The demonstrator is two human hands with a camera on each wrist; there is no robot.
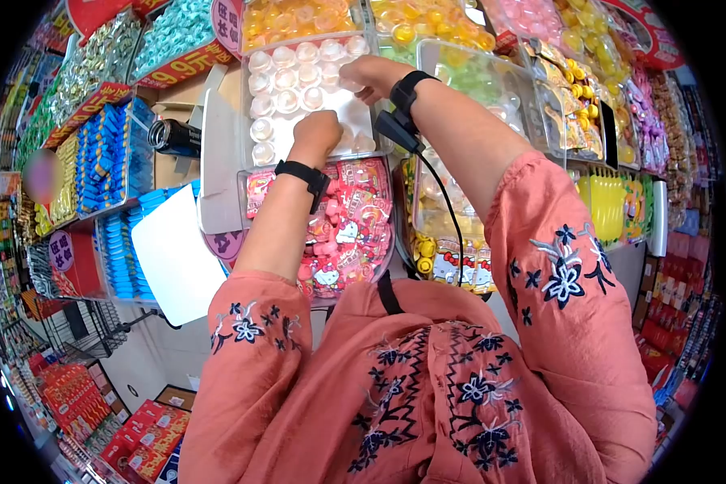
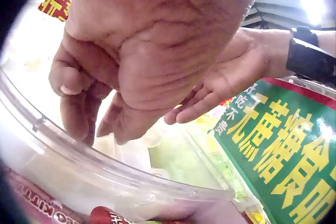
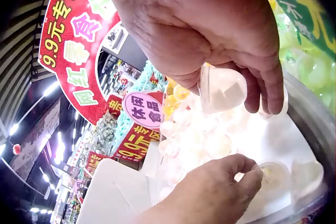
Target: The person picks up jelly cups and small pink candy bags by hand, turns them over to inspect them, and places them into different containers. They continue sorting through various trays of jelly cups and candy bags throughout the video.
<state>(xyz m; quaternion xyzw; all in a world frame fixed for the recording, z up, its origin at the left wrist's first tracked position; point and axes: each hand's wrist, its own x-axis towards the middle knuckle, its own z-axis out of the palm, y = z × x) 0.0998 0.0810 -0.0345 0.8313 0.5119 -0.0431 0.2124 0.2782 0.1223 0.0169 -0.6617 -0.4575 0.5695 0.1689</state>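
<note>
A clear bin (image 1: 246,105) holds rows of whitish jelly cups (image 1: 307,77) on a white base. My right hand (image 1: 369,77) is over its right side, palm down. In the right wrist view, this right hand (image 3: 210,40) holds a translucent jelly cup (image 3: 224,90) between thumb and fingers. My left hand (image 1: 318,133) reaches into the bin's near part, fingers curled down. The right wrist view shows the left hand (image 3: 220,187) pinching at the edge of another jelly cup (image 3: 274,180). In the left wrist view, the left hand (image 2: 152,61) hides most of what lies under its fingertips.
Pink Hello Kitty packets (image 1: 351,230) fill the bin in front of me. Orange jelly cups (image 1: 298,24) are behind, green ones (image 1: 480,81) to the right. A white panel (image 1: 220,153) and a black bottle (image 1: 173,137) stand at the left. A cable (image 1: 448,189) hangs from my right wrist.
</note>
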